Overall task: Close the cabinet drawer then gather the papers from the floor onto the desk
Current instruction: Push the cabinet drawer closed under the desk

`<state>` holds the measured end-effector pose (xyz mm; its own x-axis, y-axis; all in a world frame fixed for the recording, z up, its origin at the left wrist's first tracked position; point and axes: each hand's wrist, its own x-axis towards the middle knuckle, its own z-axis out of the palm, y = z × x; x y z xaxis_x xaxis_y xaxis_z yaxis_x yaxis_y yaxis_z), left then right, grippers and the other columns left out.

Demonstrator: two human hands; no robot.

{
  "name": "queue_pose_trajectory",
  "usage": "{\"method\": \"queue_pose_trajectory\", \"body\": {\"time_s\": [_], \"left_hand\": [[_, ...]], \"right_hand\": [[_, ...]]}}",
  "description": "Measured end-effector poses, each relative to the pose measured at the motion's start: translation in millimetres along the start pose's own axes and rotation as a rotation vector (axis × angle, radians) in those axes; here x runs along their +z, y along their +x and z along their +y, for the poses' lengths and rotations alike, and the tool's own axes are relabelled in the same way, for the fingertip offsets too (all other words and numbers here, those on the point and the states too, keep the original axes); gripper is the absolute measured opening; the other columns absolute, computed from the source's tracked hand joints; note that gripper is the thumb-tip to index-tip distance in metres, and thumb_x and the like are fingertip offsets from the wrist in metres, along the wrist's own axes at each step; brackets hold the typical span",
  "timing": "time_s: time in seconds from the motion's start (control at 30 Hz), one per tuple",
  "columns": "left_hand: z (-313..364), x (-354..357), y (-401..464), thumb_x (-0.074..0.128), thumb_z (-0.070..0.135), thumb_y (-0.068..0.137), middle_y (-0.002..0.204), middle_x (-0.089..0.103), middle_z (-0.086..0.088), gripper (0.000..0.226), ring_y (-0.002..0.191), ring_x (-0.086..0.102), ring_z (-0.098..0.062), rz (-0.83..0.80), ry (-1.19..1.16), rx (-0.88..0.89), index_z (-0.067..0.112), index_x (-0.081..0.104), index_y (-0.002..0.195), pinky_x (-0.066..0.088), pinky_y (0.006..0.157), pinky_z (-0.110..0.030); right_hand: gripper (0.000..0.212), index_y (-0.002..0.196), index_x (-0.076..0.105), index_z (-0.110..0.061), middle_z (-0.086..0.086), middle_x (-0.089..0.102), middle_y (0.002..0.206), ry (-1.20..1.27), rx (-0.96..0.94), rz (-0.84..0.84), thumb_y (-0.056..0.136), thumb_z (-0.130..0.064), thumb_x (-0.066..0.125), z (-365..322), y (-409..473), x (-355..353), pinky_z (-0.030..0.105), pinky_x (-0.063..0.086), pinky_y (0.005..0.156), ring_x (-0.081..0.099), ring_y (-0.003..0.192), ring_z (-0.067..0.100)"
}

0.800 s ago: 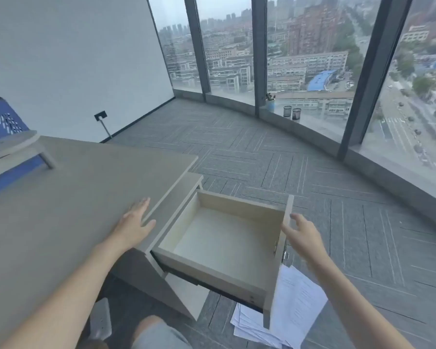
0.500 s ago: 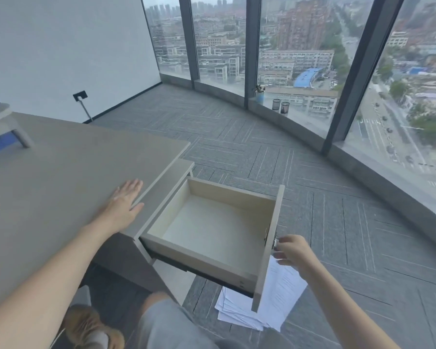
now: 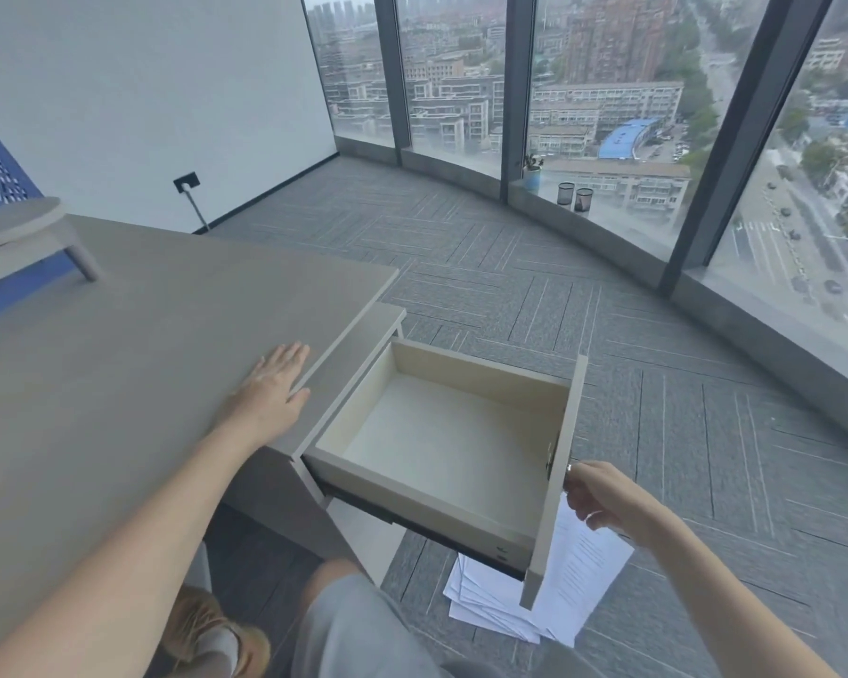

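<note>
The pale wooden cabinet drawer stands pulled out, right hand curled at its front panel; left hand lies flat near the grey desk edge; white papers lie on the carpet below.

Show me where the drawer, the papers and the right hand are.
drawer (image 3: 441,447): head view, bare inner bottom.
papers (image 3: 578,574): head view, top printed sheet.
right hand (image 3: 603,496): head view, back of hand at drawer front.
</note>
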<state>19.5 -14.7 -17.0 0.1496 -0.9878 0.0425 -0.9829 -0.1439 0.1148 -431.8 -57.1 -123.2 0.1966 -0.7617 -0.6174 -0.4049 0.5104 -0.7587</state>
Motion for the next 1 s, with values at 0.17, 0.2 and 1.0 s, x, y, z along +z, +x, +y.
{"method": "queue_pose_trajectory", "body": {"time_s": [0.17,0.2,1.0], "left_hand": [[0,3,1,0.042,0.023,0.098,0.165,0.012,-0.002,0.065,0.153,0.008,-0.018,0.011,-0.009,0.009,0.015,0.014,0.156,0.005,0.124,-0.035],[0,3,1,0.042,0.023,0.098,0.165,0.012,-0.002,0.065,0.153,0.008,-0.018,0.013,-0.006,0.01,0.015,0.014,0.156,0.005,0.124,-0.035],[4,2,-3,0.04,0.024,0.099,0.166,0.009,0.0,0.065,0.153,0.006,-0.017,0.061,0.057,0.007,0.017,0.01,0.156,0.004,0.124,-0.034]], "right_hand": [[0.016,0.082,0.055,-0.008,0.003,0.047,0.061,-0.053,-0.063,-0.097,0.092,-0.015,0.044,-9,15,11,0.024,0.028,0.045,0.04,0.049,0.016],[0.015,0.083,0.055,-0.009,0.003,0.047,0.061,-0.086,-0.063,-0.105,0.091,-0.016,0.044,-13,19,17,0.023,0.028,0.044,0.04,0.048,0.015],[0.031,0.068,0.043,-0.016,0.0,0.032,0.055,-0.07,-0.01,-0.312,0.098,-0.018,0.036,-117,102,182,0.02,0.015,0.045,0.025,0.042,0.013]]}}
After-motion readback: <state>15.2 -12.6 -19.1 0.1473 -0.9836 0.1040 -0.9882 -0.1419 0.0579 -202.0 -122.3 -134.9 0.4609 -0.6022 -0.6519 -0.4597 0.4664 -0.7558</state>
